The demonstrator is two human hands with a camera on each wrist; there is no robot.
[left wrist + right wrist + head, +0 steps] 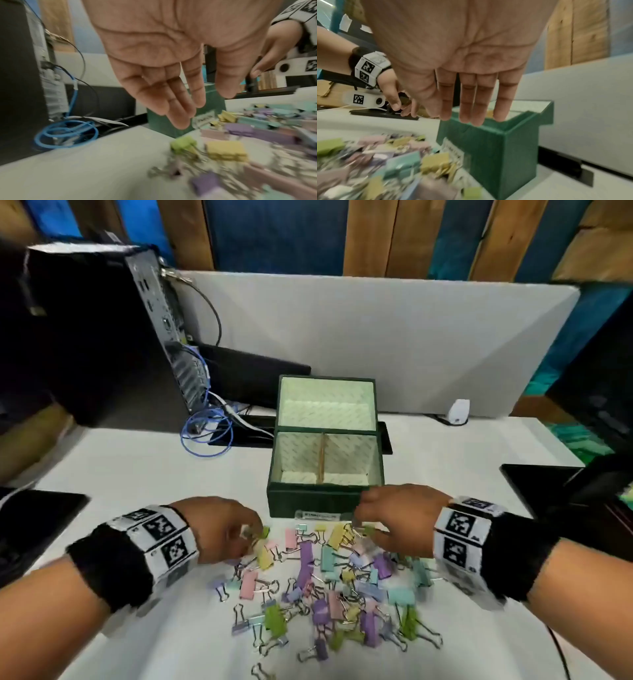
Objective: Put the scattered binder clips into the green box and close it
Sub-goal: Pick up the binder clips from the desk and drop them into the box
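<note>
Pastel clips [322,587] scattered in a heap on the counter, green box [325,474] just behind, lid open, divided, empty

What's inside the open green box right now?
The green cardboard box shows a pale patterned lining and a wooden divider splitting it into two compartments. No pastel binder clips visible inside. The floor strip nearest the front wall is hidden from the head camera.

Open box just beyond the fingers, top unobstructed

Beyond the fingers [477,102], the green box [308,503] gapes with its lid [327,402] upright behind; binder clips [322,587] crowd the table [137,474] below.
</note>
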